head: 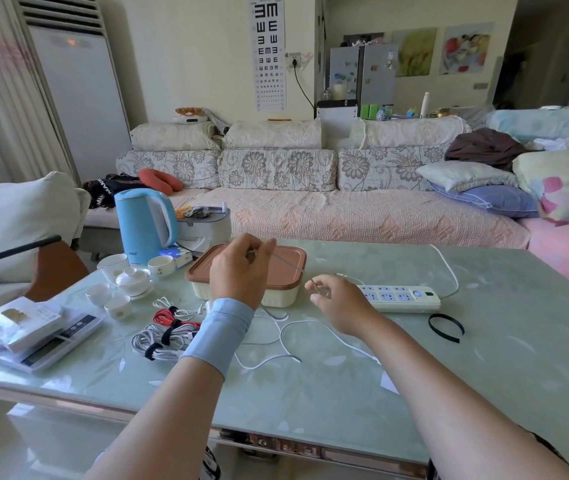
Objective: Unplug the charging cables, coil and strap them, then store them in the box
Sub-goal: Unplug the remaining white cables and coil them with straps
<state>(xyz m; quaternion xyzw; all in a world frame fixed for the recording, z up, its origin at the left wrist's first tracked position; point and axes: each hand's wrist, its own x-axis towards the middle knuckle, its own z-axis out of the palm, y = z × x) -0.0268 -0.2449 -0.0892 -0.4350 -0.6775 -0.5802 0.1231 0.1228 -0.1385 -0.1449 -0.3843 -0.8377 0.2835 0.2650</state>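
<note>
Head view: my left hand (241,268) pinches a thin white charging cable (305,321) above the cream plastic box with a brown lid (207,268). My right hand (338,303) pinches the same cable beside the white power strip (397,297). Slack loops lie on the pale green glass desk (484,375), near strapped cable coils (165,336).

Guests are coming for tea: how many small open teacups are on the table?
3. The left teacup and the near teacup sit left of the lidded bowl; the far teacup stands by the blue kettle. None looks hidden.
</note>
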